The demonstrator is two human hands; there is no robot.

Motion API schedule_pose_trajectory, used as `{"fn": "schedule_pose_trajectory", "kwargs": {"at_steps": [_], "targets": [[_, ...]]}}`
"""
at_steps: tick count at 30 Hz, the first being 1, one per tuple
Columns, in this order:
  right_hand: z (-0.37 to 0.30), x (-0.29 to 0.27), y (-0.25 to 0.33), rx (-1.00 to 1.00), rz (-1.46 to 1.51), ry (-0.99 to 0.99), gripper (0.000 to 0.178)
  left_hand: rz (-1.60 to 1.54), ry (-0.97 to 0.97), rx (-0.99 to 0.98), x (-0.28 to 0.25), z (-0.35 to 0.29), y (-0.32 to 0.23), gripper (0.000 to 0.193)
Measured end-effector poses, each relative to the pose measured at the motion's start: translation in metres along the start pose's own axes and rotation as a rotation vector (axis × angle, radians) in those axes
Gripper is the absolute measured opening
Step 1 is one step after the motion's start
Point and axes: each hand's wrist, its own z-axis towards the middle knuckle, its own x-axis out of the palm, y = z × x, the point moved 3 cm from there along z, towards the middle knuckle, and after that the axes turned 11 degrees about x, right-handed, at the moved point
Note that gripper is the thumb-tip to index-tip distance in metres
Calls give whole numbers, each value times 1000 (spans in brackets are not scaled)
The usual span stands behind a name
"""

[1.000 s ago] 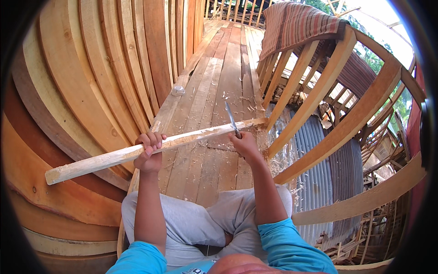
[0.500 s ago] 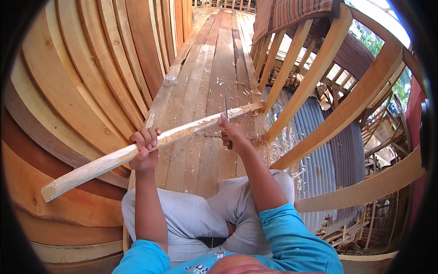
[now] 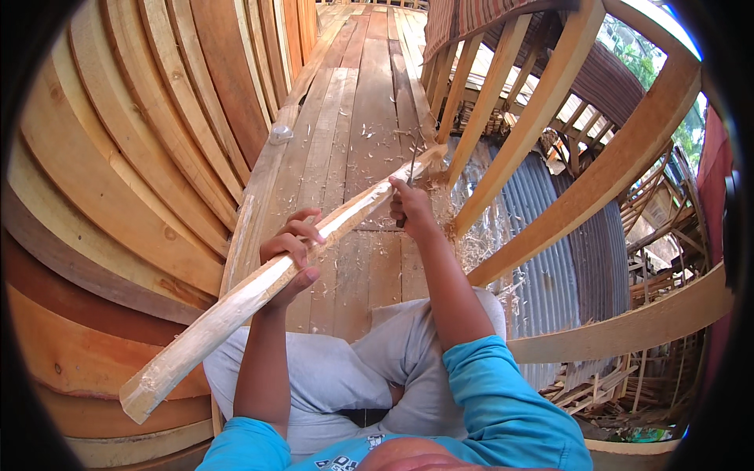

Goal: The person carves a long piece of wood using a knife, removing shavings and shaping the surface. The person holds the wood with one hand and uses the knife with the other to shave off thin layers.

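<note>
A long pale wooden pole (image 3: 206,336), partly shaved and still rough along its length, slants across my lap. Its thick end is at the lower left and its thin end by the railing. My left hand (image 3: 290,255) is wrapped round the pole near its middle, fingers over one side and thumb on the other. In my right hand (image 3: 410,206) is a knife (image 3: 413,162), gripped by its dark handle. The narrow blade points away from me and lies against the far part of the pole.
Wood shavings litter the plank floor (image 3: 326,169). A wall of upright boards (image 3: 149,118) rises at the left, with a small clear object (image 3: 280,134) at its foot. On the right stands a slatted wooden railing (image 3: 542,118); corrugated metal sheets (image 3: 542,235) lie beyond.
The pole has swung to a steeper slant, its near end moving down and right. My left hand has shifted right with it, fingers looser. The knife has moved slightly right along the pole.
</note>
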Motion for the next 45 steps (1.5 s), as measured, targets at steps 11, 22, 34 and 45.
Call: {"fn": "schedule_pose_trajectory", "kwargs": {"at_steps": [11, 22, 34, 45], "targets": [[47, -29, 12, -38, 33, -49, 33, 228, 107, -676, -24, -29, 21, 101], [58, -24, 2, -17, 9, 41, 29, 148, 15, -612, -40, -22, -3, 82], [60, -16, 8, -77, 55, 132, 34, -391, -359, -175, -21, -13, -24, 110], [58, -16, 13, -95, 95, 246, 25, -328, -364, -10, -41, -10, -48, 37]]}}
